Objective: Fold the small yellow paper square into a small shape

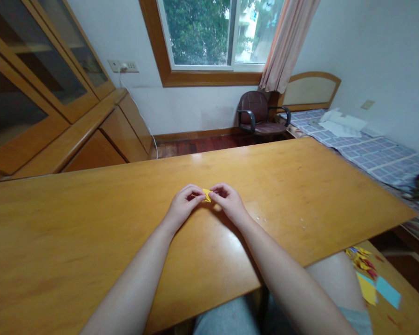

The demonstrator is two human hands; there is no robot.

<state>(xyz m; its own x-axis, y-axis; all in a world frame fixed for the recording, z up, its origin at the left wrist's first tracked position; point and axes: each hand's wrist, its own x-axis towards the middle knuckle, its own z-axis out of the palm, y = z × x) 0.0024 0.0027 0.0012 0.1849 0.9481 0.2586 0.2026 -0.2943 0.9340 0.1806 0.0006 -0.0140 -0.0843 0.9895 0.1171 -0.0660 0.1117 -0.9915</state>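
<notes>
Both hands — left hand (182,203), right hand (228,201) — fingertips pinched on small yellow folded paper (206,195), above wooden table (91,218)

Both hands, left hand (182,204) and right hand (228,201), pinch a small yellow paper piece (206,195) above the wooden table (91,223).

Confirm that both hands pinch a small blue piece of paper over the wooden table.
Not quite: the paper piece is yellow, not blue, as the head view shows. The left hand and the right hand do pinch it together over the wooden table.
</notes>
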